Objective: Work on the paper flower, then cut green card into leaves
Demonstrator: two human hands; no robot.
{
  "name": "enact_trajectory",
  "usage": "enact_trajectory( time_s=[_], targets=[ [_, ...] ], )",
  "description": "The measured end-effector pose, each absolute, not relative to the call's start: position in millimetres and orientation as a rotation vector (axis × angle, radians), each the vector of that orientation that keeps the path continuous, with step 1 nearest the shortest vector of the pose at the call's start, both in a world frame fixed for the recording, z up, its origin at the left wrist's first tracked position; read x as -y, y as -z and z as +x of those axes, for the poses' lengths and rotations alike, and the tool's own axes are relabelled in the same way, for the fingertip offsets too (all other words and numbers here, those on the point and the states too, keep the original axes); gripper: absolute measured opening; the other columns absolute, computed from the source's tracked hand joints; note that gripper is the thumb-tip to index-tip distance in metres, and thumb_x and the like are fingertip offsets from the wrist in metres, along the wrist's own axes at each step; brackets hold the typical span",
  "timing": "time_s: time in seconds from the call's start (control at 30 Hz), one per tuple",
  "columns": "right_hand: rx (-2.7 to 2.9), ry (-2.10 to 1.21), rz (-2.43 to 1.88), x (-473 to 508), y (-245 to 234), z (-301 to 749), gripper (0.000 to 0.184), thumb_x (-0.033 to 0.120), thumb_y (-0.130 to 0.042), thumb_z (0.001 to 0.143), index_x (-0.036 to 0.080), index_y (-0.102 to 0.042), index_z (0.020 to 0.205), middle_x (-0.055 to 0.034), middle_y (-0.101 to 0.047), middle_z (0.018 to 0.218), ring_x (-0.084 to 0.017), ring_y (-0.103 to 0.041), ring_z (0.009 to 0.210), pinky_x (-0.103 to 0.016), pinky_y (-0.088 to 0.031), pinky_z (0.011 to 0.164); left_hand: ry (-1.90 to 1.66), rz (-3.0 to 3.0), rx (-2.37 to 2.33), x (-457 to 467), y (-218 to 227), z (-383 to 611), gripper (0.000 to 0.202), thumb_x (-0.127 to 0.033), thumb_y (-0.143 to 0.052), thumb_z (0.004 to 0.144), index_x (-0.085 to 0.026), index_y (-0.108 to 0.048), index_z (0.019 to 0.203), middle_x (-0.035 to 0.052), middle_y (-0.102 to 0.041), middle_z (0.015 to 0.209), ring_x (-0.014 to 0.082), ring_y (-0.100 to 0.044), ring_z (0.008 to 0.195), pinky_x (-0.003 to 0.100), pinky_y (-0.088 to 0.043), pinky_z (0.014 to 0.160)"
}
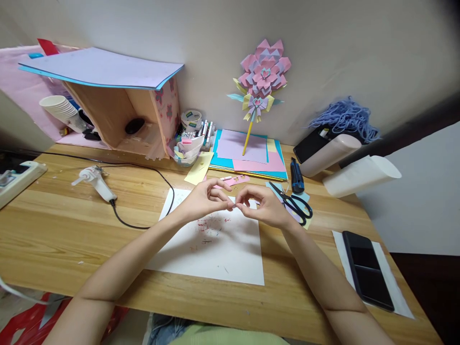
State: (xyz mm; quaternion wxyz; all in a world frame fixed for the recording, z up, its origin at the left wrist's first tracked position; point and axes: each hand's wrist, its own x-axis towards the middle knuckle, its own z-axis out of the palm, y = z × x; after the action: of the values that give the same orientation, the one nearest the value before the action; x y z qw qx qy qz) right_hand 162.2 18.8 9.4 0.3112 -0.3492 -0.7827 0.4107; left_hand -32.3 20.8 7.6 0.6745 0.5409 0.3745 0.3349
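Note:
My left hand (210, 197) and my right hand (261, 203) meet fingertip to fingertip above a white sheet of paper (230, 258). Both are pinched closed around something very small and pale, too tiny to name. Red, blue and dark marks spot the sheet below. Just beyond the fingers lie a pink paper strip with cut-outs (240, 179) and a white pen-like stick. Black-handled scissors (302, 211) rest on paper scraps beside my right hand, with a blue utility knife (296, 176) behind them.
A folded paper flower (264, 72) leans on the wall above stacked coloured paper (223, 165). At left are a glue gun (98, 184) with its cord, a box (143, 110) and a power strip (21, 177). Paper rolls (362, 177) and a phone (368, 268) sit at right.

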Motion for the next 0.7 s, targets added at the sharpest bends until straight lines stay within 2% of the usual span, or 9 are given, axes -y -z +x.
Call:
enact_trajectory(
  time_s=[0.2,0.47,0.7],
  targets=[
    [2.065,-1.093,-0.921,-18.0,-11.4,161.2,0.006,0.013,-0.056,0.074,0.016,-0.058,0.078,-0.0019,-0.060,0.072,-0.011,-0.053,0.064,-0.024,-0.043,0.057,-0.749,1.238,-0.849,-20.1,-7.7,-33.4,0.036,-0.024,-0.072,0.064,-0.014,-0.051,0.092,0.0043,-0.068,0.067,0.0161,-0.065,0.068,0.028,-0.050,0.067],
    [2.047,-1.063,-0.987,-18.2,-14.4,160.6,0.006,0.022,-0.060,0.074,0.016,-0.059,0.076,-0.0026,-0.061,0.071,-0.011,-0.053,0.063,-0.025,-0.044,0.058,-0.751,1.245,-0.862,-19.9,-7.8,-32.4,0.033,-0.022,-0.070,0.066,-0.014,-0.051,0.092,0.0038,-0.068,0.067,0.0163,-0.065,0.069,0.028,-0.049,0.067],
    [2.044,-1.041,-0.968,-17.1,-15.1,161.5,0.004,0.019,-0.060,0.074,0.016,-0.059,0.075,-0.0027,-0.061,0.071,-0.012,-0.054,0.064,-0.025,-0.044,0.060,-0.742,1.246,-0.871,-19.1,-7.8,-33.5,0.036,-0.024,-0.071,0.065,-0.015,-0.051,0.094,0.0049,-0.068,0.069,0.0178,-0.065,0.071,0.031,-0.049,0.069]
  ],
)
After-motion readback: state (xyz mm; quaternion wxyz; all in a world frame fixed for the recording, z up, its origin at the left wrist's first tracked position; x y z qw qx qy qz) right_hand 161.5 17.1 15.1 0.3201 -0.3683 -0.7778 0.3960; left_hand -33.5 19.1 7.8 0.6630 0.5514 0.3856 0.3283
